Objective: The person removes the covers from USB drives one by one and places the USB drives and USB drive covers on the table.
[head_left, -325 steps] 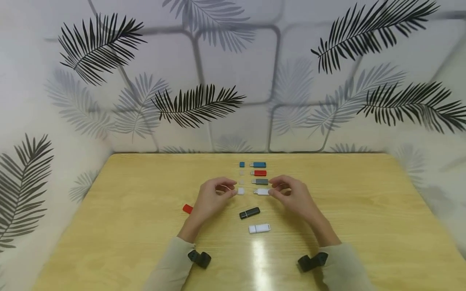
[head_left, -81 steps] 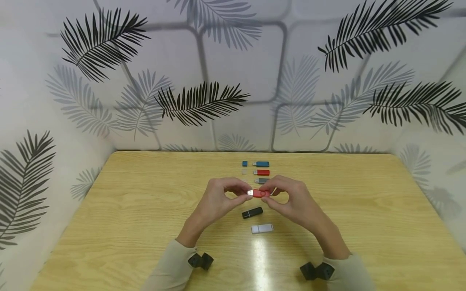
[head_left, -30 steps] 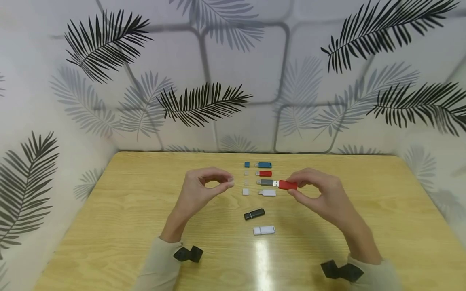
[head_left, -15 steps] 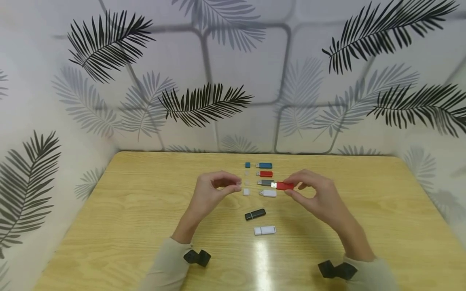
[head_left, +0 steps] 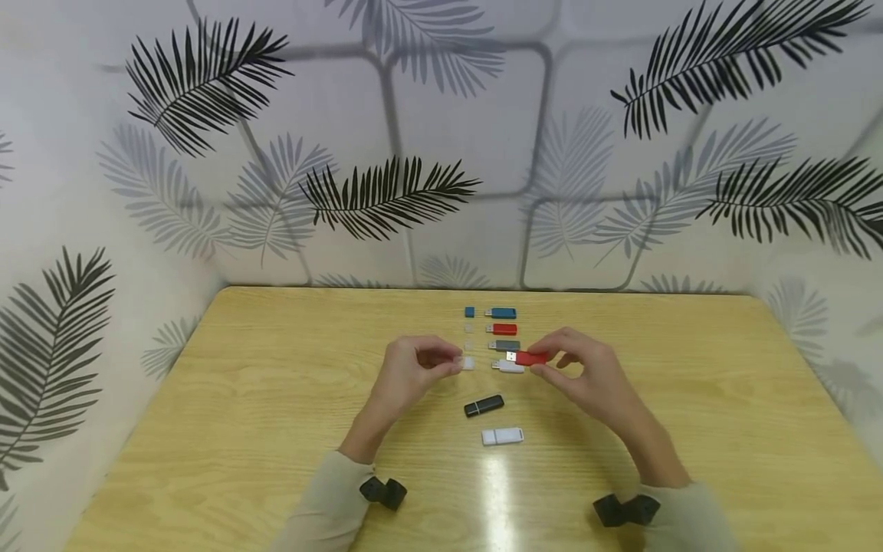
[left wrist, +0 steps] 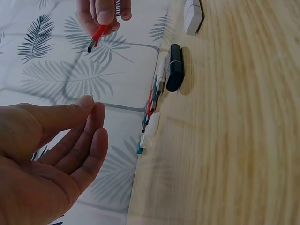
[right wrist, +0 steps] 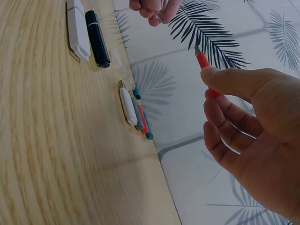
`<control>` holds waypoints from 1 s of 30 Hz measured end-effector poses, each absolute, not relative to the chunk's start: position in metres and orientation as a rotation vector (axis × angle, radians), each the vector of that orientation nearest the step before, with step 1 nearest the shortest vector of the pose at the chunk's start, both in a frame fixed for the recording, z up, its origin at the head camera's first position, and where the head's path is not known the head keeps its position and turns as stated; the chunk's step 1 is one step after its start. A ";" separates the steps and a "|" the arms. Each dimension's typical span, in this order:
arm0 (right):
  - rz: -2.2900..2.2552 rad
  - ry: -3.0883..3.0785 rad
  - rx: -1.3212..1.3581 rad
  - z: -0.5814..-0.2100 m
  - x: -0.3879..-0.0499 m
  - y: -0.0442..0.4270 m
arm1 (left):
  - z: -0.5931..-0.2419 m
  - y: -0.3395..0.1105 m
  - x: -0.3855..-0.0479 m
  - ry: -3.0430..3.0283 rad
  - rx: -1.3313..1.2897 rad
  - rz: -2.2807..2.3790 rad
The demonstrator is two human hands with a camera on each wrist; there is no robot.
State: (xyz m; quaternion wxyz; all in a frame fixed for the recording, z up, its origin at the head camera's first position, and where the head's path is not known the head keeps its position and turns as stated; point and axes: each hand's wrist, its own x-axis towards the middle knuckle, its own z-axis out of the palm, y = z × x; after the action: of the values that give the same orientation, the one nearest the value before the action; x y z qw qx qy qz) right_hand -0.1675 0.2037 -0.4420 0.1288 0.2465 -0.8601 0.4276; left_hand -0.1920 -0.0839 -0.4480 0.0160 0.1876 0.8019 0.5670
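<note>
Between thumb and fingertips my right hand [head_left: 586, 372] pinches a red USB stick [head_left: 530, 358], its metal plug bare and pointing left. My left hand [head_left: 414, 372] pinches a small clear cap [right wrist: 158, 18], mostly covered by the fingers. Both hands are above the table, apart from each other. Beneath the red stick lies an uncapped white USB stick [head_left: 512, 367]. Behind it are uncapped grey [head_left: 509, 346], red and blue [head_left: 504, 313] sticks in a column. A white cap [head_left: 469, 363] lies by my left fingertips, with two clear caps and a blue cap [head_left: 469, 312] behind it.
Nearer on the wooden table [head_left: 262, 399] lie a capped black USB stick [head_left: 484, 405] and a capped white one [head_left: 503, 436]. A leaf-patterned wall [head_left: 455, 245] stands behind the table's far edge.
The red stick lay at the left earlier, then both hands held it. Its clear cap came off to the left. Since then, the hands have moved closer together and slightly nearer me.
</note>
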 end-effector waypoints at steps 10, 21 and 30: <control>1.345 -2.647 0.561 -0.455 -0.170 0.203 | -0.458 -0.074 -0.190 2.562 0.527 1.562; 1.388 -2.676 0.540 -0.466 -0.172 0.194 | -0.468 -0.070 -0.191 2.582 0.542 1.504; 1.310 -2.805 0.473 -0.469 -0.169 0.188 | -0.467 -0.068 -0.189 2.667 0.513 1.338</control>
State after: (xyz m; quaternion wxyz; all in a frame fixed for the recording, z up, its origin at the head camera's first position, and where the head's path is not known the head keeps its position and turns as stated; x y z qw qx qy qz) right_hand -0.1693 0.1882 -0.4694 0.0048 0.1511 -0.8956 0.4183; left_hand -0.1894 -0.0684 -0.4668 0.0568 0.1692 0.8795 0.4411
